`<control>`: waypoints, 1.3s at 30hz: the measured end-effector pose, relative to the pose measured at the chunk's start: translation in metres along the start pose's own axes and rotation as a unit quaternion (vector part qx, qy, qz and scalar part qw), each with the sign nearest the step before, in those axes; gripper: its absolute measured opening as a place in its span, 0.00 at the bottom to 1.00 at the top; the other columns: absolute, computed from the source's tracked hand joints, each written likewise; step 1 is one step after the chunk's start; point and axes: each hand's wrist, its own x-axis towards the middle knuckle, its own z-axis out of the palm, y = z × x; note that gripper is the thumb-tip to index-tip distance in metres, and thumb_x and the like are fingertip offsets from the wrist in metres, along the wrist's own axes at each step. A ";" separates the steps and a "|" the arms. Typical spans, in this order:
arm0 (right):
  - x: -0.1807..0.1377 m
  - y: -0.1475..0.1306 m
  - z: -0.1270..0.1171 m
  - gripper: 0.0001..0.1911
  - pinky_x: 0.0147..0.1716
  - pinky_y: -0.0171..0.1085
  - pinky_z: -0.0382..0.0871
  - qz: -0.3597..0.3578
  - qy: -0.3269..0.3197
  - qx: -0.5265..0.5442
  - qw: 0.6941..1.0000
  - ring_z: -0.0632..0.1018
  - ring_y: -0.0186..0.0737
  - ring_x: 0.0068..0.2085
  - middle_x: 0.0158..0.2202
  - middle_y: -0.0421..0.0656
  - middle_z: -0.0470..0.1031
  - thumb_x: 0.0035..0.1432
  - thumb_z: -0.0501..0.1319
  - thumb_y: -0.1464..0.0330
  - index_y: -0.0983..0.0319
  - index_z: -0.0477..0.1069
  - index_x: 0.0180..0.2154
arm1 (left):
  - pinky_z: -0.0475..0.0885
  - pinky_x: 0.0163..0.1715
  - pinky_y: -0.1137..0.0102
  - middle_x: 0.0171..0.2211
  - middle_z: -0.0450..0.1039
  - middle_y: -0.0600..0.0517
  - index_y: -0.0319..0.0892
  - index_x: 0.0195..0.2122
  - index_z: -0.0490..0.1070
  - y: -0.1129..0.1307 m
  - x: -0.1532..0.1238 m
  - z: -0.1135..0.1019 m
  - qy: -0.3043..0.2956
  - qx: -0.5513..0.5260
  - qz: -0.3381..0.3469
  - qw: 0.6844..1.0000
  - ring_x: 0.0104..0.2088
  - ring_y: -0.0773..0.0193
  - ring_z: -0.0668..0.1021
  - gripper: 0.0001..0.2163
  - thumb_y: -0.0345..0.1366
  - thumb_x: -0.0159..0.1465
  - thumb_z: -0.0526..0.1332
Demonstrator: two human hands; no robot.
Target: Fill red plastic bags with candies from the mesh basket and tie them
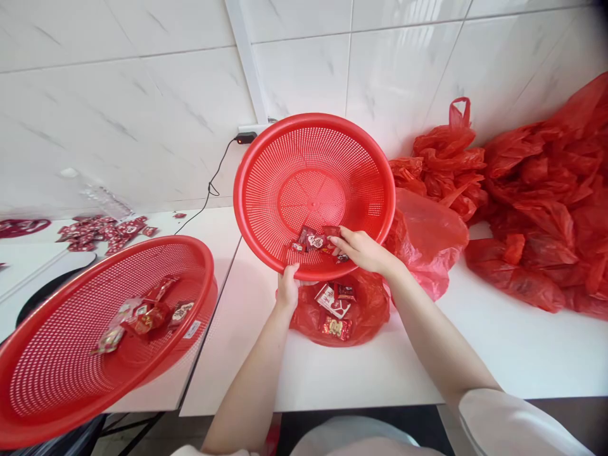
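Observation:
A red perforated plastic basket [313,149] is tipped toward me over the table. My left hand [288,288] is closed on its near rim, thumb on the inside. Inside, several small dark-red snack packets [314,242] lie gathered against the low near wall. My right hand [363,250] reaches over the right rim, its fingers closed on a small red packet [331,232] among them. Directly below the basket, an open red plastic bag [365,326] holds a white-and-red box [332,300], a dark-red packet [346,292] and a red-and-yellow packet [337,327].
At the left, a second red basket [52,354] stands tilted with several wrapped snacks [149,318] in it. Behind it lies a pile of red packets [102,233]. Bunched red plastic bags [536,209] fill the right side. A black cable [209,187] runs along the wall.

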 end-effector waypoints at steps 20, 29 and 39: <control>-0.009 -0.023 -0.004 0.14 0.37 0.35 0.68 -0.087 -0.040 0.002 0.995 0.77 0.36 0.34 0.35 0.40 0.79 0.61 0.61 0.56 0.60 0.76 0.38 | 0.76 0.30 0.61 0.35 0.79 0.46 0.39 0.39 0.72 0.004 -0.004 0.006 -0.006 0.014 0.003 1.000 0.36 0.50 0.80 0.16 0.40 0.51 0.59; 0.003 0.003 0.018 0.25 0.62 0.54 0.56 -0.078 0.049 -0.131 0.987 0.58 0.50 0.67 0.67 0.51 0.58 0.67 0.51 0.56 0.59 0.63 0.61 | 0.77 0.36 0.60 0.38 0.78 0.50 0.45 0.41 0.72 -0.005 -0.008 0.004 -0.018 -0.010 0.011 1.000 0.43 0.49 0.80 0.15 0.37 0.51 0.61; -0.001 -0.009 0.026 0.35 0.56 0.59 0.62 -0.065 -0.162 -0.196 0.965 0.69 0.59 0.58 0.60 0.53 0.69 0.59 0.59 0.50 0.61 0.63 0.62 | 0.74 0.37 0.66 0.36 0.77 0.50 0.40 0.41 0.72 0.005 -0.001 0.000 0.030 -0.031 0.044 0.998 0.39 0.54 0.79 0.17 0.35 0.48 0.61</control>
